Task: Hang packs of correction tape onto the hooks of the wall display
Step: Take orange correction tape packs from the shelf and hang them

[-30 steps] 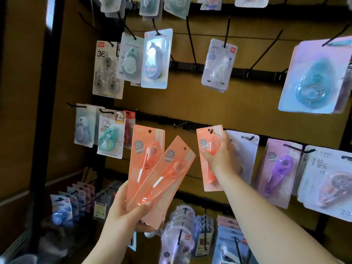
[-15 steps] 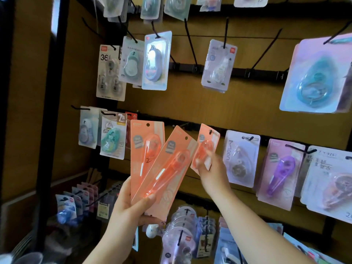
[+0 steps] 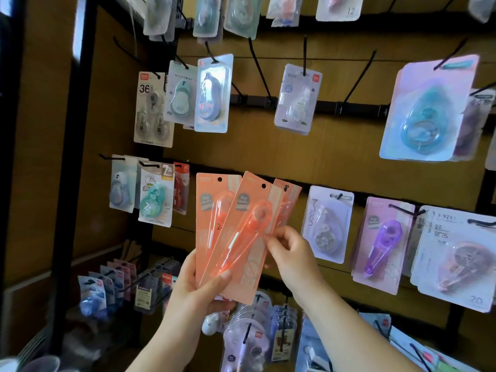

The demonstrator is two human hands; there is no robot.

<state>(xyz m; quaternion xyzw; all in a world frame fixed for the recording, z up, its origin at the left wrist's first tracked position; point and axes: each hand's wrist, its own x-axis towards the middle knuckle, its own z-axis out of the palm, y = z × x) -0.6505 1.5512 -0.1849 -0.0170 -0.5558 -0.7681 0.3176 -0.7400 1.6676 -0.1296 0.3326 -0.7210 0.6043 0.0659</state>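
Observation:
My left hand [image 3: 197, 291] holds two long orange correction tape packs fanned out: one behind on the left [image 3: 208, 205] and one in front, tilted right [image 3: 248, 245]. A third orange pack [image 3: 291, 196] shows only its top corner behind the front pack, with something dark at its hang hole. I cannot tell whether it sits on a hook. My right hand [image 3: 292, 257] pinches at the right edge of the fan, where the third pack passes behind the front one. All of this is in front of the middle rail of the wall display [image 3: 357, 196].
Other tape packs hang around: a teal one [image 3: 155, 196] to the left, a white "Moon" pack [image 3: 327, 224] and a purple one [image 3: 381, 244] to the right. Bare black hooks [image 3: 259, 71] stick out of the upper rail. More packs hang lower down [image 3: 247, 336].
My right hand has carried the third orange pack leftward and down, from beside the white pack to behind the fan in my left hand. The view has tilted slightly up.

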